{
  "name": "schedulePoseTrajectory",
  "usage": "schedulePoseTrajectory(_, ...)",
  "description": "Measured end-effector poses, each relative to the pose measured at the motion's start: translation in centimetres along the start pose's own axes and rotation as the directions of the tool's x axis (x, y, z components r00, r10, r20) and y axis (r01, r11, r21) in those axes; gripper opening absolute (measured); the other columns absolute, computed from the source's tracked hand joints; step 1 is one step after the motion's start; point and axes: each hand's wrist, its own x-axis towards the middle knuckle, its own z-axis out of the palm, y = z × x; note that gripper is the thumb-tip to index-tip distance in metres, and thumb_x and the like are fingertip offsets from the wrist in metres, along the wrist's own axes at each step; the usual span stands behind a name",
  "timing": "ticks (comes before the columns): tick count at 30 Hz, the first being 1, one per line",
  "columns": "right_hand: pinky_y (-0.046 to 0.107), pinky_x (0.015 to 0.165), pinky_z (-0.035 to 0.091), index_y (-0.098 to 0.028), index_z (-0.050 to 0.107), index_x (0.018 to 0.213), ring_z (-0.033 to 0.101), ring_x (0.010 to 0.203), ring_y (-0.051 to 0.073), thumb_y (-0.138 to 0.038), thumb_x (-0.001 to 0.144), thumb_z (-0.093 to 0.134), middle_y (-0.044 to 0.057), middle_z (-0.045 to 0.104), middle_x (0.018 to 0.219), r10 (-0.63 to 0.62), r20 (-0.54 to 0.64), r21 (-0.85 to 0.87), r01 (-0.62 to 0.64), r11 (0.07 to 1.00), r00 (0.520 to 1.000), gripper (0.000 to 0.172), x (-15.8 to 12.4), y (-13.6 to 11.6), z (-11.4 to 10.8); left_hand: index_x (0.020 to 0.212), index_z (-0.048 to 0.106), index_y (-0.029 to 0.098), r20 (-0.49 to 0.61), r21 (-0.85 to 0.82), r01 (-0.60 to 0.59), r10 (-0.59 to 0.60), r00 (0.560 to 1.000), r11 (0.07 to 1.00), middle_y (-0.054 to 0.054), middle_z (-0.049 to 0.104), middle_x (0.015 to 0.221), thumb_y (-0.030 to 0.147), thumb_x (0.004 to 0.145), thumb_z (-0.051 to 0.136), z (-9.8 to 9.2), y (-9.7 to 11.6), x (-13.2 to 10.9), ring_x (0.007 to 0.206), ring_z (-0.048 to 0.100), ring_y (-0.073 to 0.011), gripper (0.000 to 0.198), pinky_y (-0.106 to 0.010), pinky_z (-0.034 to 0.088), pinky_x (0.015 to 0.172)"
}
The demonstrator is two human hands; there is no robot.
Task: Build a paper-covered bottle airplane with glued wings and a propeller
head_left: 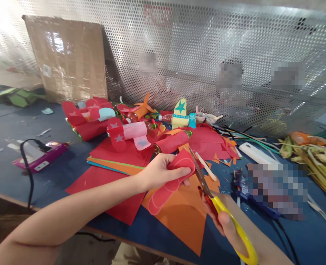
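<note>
Pinched in my left hand (158, 170) is a strip of red paper (163, 197) with rounded ends and pale outlines drawn on it. My right hand (220, 217) grips a pair of scissors (231, 228) with yellow handles. The scissor blades point up and away, close against the right edge of the red strip; whether they bite into it I cannot tell. Below both hands lies a sheet of orange paper (187, 221), partly over a sheet of red paper (121, 209).
Paper-wrapped bottles, one a yellow bottle craft (180, 118), cluster behind my hands. At left sits a purple power strip (41, 158) with a black cable. A blue glue gun (258, 204) lies right, near dried husks (317, 165). A cardboard sheet (71, 62) leans on the perforated metal panel (193, 48).
</note>
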Motion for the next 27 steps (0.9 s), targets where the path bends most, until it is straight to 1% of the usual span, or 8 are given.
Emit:
schedulePoseTrajectory(4,0.026,0.047,0.040,-0.024,0.041,0.063,0.040,0.048,0.014,-0.085,0.075,0.024,-0.001,0.040,0.055,-0.007,0.044,-0.004,0.007,1.000,0.999,0.064,0.0,-0.3,-0.3,0.067,0.066,0.012,0.013,0.030,0.015,-0.015,1.000,0.999,-0.006,0.071,0.066,0.040,0.080,0.065,-0.1,0.0,0.1,0.057,0.063,-0.0116,0.031,-0.020,0.048,0.055)
schedulePoseTrajectory(7,0.026,0.050,0.043,-0.024,0.041,0.063,0.041,0.050,0.014,-0.086,0.075,0.020,0.000,0.040,0.056,0.004,0.053,-0.003,-0.004,1.000,0.999,0.066,-0.1,-0.4,-0.4,0.065,0.067,0.012,0.033,0.064,0.004,-0.006,0.999,0.998,-0.005,0.071,0.065,0.041,0.080,0.064,-0.4,0.0,0.2,0.054,0.061,-0.0103,0.033,-0.019,0.047,0.053)
schedulePoseTrajectory(10,0.026,0.052,0.045,-0.024,0.040,0.064,0.042,0.051,0.014,-0.086,0.075,0.019,-0.001,0.039,0.057,0.013,0.049,0.000,-0.013,1.000,0.999,0.066,-0.2,-0.3,-0.4,0.064,0.067,0.012,0.050,0.078,-0.006,0.002,0.999,0.997,-0.005,0.070,0.064,0.042,0.080,0.064,-0.6,-0.1,0.4,0.055,0.061,-0.0105,0.034,-0.019,0.047,0.053)
schedulePoseTrajectory(15,0.026,0.055,0.047,-0.023,0.041,0.065,0.045,0.053,0.015,-0.087,0.073,0.020,-0.002,0.038,0.057,0.037,0.044,-0.008,-0.036,0.999,0.998,0.068,-0.4,-0.1,-0.3,0.065,0.066,0.012,0.058,0.077,0.013,-0.017,0.998,0.997,-0.005,0.070,0.064,0.043,0.078,0.066,-0.8,0.1,0.5,0.057,0.064,-0.0127,0.034,-0.022,0.051,0.059)
schedulePoseTrajectory(19,0.025,0.053,0.045,-0.023,0.040,0.065,0.043,0.052,0.014,-0.085,0.076,0.021,-0.001,0.039,0.057,0.033,0.027,-0.005,-0.033,0.999,0.999,0.066,-0.4,-0.1,-0.2,0.064,0.065,0.012,0.065,0.104,0.017,-0.024,0.998,0.994,-0.004,0.070,0.063,0.040,0.079,0.065,-1.0,0.4,0.6,0.054,0.063,-0.0114,0.032,-0.021,0.050,0.055)
schedulePoseTrajectory(24,0.023,0.049,0.041,-0.023,0.039,0.064,0.038,0.050,0.013,-0.087,0.073,0.019,-0.002,0.036,0.056,0.042,0.008,-0.020,-0.041,0.999,0.999,0.068,-0.3,0.1,0.0,0.066,0.063,0.013,0.065,0.089,0.057,-0.063,0.996,0.994,-0.003,0.070,0.060,0.035,0.080,0.064,-1.1,0.5,0.6,0.050,0.063,-0.0115,0.026,-0.018,0.047,0.046)
schedulePoseTrajectory(27,0.023,0.045,0.038,-0.023,0.038,0.064,0.036,0.049,0.012,-0.088,0.073,0.019,-0.002,0.034,0.056,0.055,0.015,-0.020,-0.055,0.998,0.998,0.068,-0.2,0.4,0.1,0.065,0.063,0.013,0.067,0.108,0.064,-0.071,0.995,0.992,-0.003,0.070,0.061,0.033,0.081,0.064,-1.1,0.6,0.6,0.052,0.064,-0.0109,0.025,-0.018,0.048,0.049)
